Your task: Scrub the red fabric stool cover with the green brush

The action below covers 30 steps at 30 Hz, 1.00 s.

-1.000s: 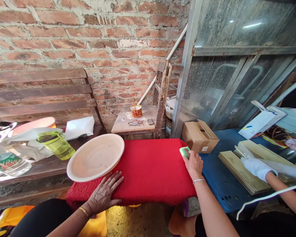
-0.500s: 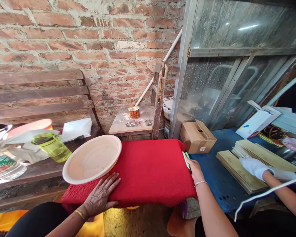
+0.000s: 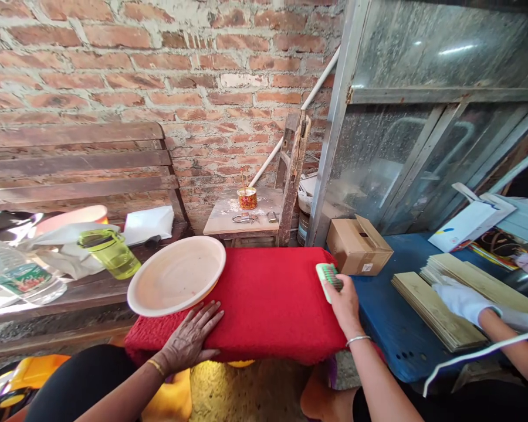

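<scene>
My left hand (image 3: 198, 331) lies flat, fingers spread, on the near left part of a red cloth (image 3: 268, 299) draped over a low table. Just beyond its fingertips sits a wide pale basin (image 3: 176, 275), also on the cloth. At the far right side of the cloth, my right hand (image 3: 347, 302) is closed round a pale green scrubbing brush (image 3: 327, 280). The brush is tilted up on its side, so its bristles show, facing right. Whether its lower edge touches the cloth I cannot tell.
A cardboard box (image 3: 358, 246) and stacked thin boards (image 3: 437, 310) lie on a blue table (image 3: 378, 299) at right, where a co-worker's gloved hand (image 3: 462, 302) rests. A green bottle (image 3: 110, 252) stands on the left bench. Behind, a wooden chair (image 3: 215, 223) holds a tin and padlocks.
My right hand has brought the brush from the cloth's right edge a little leftward and turned it, so its bristles now show. My left hand stays on the cloth. The view has shifted slightly left.
</scene>
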Each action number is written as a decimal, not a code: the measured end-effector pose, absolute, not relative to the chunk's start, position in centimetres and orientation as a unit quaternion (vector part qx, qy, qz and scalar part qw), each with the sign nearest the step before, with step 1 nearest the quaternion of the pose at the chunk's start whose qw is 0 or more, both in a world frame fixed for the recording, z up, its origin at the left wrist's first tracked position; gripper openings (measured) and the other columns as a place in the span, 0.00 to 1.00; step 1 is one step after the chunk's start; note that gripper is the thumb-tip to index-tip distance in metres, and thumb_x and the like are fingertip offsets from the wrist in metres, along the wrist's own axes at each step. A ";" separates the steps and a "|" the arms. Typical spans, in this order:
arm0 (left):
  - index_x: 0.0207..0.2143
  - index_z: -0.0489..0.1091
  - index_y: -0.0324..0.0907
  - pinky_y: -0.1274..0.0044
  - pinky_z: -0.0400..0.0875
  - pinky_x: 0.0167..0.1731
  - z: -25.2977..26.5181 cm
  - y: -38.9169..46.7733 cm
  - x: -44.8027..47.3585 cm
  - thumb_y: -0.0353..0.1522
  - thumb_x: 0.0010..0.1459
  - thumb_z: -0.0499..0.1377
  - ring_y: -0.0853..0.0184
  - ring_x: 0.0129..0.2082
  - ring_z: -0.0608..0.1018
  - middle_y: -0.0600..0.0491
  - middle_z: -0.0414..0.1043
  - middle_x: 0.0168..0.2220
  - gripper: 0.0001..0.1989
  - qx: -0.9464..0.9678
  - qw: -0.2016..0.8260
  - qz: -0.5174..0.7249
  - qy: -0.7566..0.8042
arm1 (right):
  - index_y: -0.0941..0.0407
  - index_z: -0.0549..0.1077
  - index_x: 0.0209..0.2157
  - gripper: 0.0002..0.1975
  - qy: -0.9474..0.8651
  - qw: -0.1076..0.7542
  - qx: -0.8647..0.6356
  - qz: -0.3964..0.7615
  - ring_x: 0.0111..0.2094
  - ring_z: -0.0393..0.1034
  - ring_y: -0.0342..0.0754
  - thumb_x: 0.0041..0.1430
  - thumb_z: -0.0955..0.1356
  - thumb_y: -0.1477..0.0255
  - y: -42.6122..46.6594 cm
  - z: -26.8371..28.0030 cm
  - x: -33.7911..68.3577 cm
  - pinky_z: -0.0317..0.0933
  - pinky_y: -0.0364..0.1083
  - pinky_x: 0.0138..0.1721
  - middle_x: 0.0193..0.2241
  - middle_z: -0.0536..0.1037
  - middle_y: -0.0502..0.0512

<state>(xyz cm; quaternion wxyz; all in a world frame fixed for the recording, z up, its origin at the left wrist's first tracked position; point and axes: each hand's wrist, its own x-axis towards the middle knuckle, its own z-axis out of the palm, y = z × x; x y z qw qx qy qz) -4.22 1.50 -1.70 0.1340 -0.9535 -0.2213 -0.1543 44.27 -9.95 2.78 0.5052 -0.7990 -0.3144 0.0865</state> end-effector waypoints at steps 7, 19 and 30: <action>0.73 0.55 0.46 0.65 0.58 0.64 -2.0 1.5 -4.0 0.61 0.60 0.58 0.50 0.65 0.68 0.43 0.62 0.68 0.47 -0.953 0.142 -0.158 -0.216 | 0.53 0.72 0.46 0.11 -0.607 0.282 -0.743 -0.021 0.44 0.72 0.56 0.64 0.68 0.64 -9.4 1.8 36.0 0.63 0.52 0.47 0.43 0.78 0.59; 0.71 0.58 0.42 0.59 0.54 0.66 0.0 0.5 -2.6 0.62 0.60 0.56 0.46 0.69 0.62 0.38 0.58 0.70 0.48 -0.962 0.047 -0.054 -0.263 | 0.60 0.73 0.50 0.33 -0.401 0.247 -0.880 -0.061 0.43 0.73 0.66 0.63 0.60 0.45 -9.9 3.0 48.0 0.65 0.57 0.42 0.40 0.77 0.71; 0.70 0.59 0.40 0.56 0.50 0.68 -1.2 0.7 -2.5 0.60 0.60 0.57 0.45 0.69 0.62 0.37 0.59 0.69 0.46 -0.961 0.032 -0.083 -0.263 | 0.54 0.69 0.56 0.19 -0.708 0.266 -0.655 0.006 0.45 0.71 0.58 0.71 0.61 0.59 -2.5 2.7 24.1 0.63 0.53 0.46 0.46 0.76 0.63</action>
